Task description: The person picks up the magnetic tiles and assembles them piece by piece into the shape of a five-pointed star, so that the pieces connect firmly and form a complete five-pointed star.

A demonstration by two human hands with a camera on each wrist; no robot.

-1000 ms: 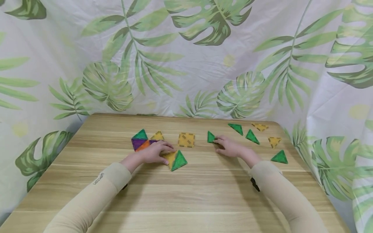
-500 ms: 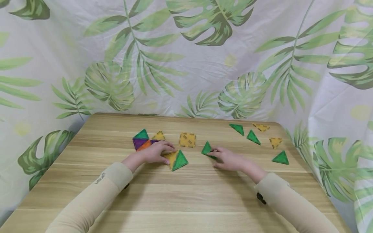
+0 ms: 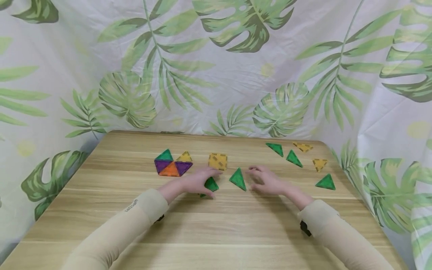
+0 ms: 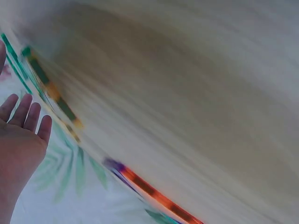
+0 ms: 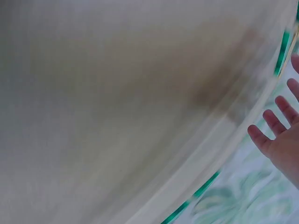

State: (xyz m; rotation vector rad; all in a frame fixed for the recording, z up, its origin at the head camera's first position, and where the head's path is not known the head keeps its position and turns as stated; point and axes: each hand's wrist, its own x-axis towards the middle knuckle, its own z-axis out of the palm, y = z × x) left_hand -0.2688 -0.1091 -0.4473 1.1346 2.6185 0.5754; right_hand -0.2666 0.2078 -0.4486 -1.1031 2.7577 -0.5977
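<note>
My left hand (image 3: 195,182) is over a green triangular magnetic tile (image 3: 211,185), which shows between its thumb and fingers. The yellow tile beside that one is mostly hidden under the hand. In the left wrist view the left hand's fingers (image 4: 32,116) are straight and spread. Just right of them a second green triangular tile (image 3: 238,179) lies on the table. My right hand (image 3: 268,182) is at that tile's right side, holding nothing, its fingers (image 5: 273,122) apart in the right wrist view.
A joined group of tiles with purple (image 3: 163,166), orange (image 3: 170,169) and yellow (image 3: 184,157) triangles lies at the left. Behind the hands is a yellow square tile (image 3: 218,161). Several loose green (image 3: 326,182) and yellow (image 3: 319,164) triangles lie at the right of the wooden table (image 3: 216,232).
The right hand brought a green triangle left and toward the front, then let go of it. The left hand moved right, from the yellow tile's edge to over the green tile, uncovering the purple-orange group.
</note>
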